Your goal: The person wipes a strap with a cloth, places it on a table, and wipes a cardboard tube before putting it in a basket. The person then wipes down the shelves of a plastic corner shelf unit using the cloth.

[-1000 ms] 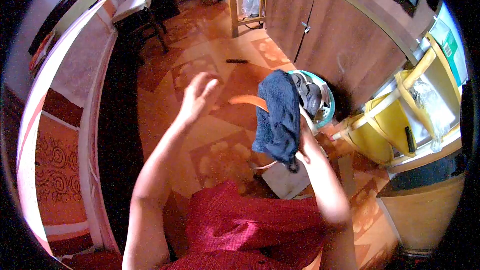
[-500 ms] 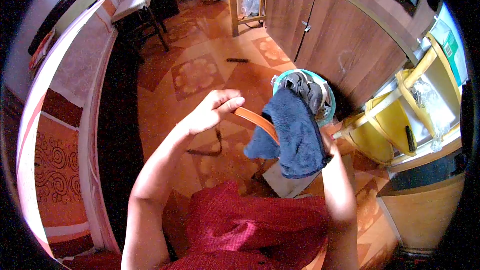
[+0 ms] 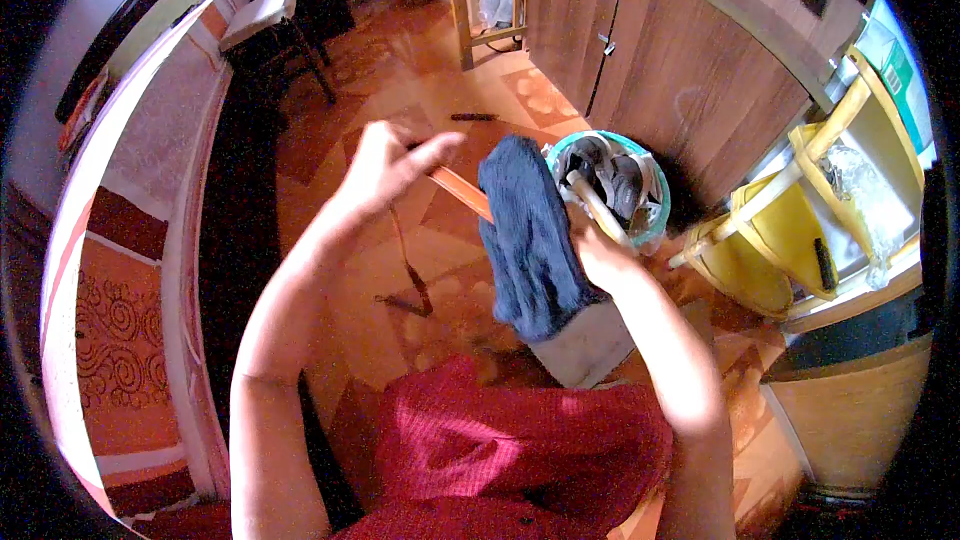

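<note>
My left hand (image 3: 395, 168) is closed on a tan leather strap (image 3: 460, 192), which looks like a belt. From there the strap runs down to the right, into a dark blue cloth (image 3: 530, 240). My right hand (image 3: 600, 255) is behind the cloth's right side and grips it around the strap; its fingers are mostly hidden. A thin length that may be the strap's other end hangs below my left hand, near a dark angled piece whose kind I cannot make out.
A turquoise-rimmed basket (image 3: 663, 205) with dark shoes (image 3: 605, 175) stands by the brown cabinet (image 3: 690, 70). A yellow-framed rack (image 3: 765, 210) is at the right. A pale board (image 3: 590, 345) lies below the cloth. A short dark strip (image 3: 473, 117) lies on the tiled floor.
The cloth has moved left and slightly up with my right hand, and now hangs more bunched. My left hand has shifted left and up, still holding the strap.
</note>
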Demonstrator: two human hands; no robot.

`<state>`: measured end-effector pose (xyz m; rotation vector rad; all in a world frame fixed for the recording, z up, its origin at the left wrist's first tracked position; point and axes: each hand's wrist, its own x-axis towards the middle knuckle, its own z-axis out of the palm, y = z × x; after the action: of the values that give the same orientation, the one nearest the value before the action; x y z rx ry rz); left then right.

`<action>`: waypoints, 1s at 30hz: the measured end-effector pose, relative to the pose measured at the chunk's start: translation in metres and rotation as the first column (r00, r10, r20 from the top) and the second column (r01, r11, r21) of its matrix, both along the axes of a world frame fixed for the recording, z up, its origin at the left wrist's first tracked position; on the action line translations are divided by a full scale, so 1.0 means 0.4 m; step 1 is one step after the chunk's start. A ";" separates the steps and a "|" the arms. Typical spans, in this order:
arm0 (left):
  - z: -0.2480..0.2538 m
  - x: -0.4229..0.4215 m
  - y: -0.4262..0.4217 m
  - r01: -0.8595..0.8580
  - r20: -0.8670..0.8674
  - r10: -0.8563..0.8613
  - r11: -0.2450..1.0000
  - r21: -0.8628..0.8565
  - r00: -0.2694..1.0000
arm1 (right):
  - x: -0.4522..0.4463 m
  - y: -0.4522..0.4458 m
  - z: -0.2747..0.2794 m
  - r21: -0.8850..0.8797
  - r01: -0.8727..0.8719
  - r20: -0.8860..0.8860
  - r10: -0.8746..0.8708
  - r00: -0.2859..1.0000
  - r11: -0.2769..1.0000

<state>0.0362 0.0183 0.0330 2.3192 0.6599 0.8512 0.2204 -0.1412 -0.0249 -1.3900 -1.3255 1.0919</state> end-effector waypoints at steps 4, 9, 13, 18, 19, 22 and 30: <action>-0.011 -0.066 0.092 -0.229 -0.077 0.220 0.963 -0.142 0.972 | 0.029 -0.075 -0.014 0.060 0.108 -0.139 -0.099 0.985 0.992; -0.018 -0.153 0.148 -0.371 -0.104 0.368 0.929 -0.008 0.924 | 0.093 -0.121 0.000 -0.053 0.124 -0.089 -0.128 0.988 0.991; -0.086 -0.204 0.202 -0.380 -0.079 0.373 0.913 -0.147 0.925 | 0.077 -0.138 0.033 0.044 0.105 -0.206 -0.094 0.974 0.993; -0.171 -0.166 0.199 -0.410 -0.059 0.407 0.912 -0.032 0.911 | 0.032 -0.107 0.006 0.075 0.229 -0.415 -0.179 0.892 0.971; -0.194 -0.156 0.189 -0.382 0.098 0.372 0.916 0.121 0.923 | 0.015 -0.098 0.019 0.000 0.297 -0.465 -0.263 0.845 0.955; -0.187 -0.106 0.037 -0.197 0.250 0.272 0.938 -0.286 0.929 | 0.000 -0.037 -0.002 -0.051 0.401 -0.580 -0.354 0.734 0.915; -0.121 0.034 -0.076 0.245 0.050 -0.254 0.836 -0.491 0.966 | 0.039 0.045 -0.094 0.104 -0.014 -0.820 0.094 0.565 0.994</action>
<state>0.0499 -0.0121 -0.0154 1.8890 0.4934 0.4696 0.2358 -0.1233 -0.0624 -0.5786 -0.6809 1.4553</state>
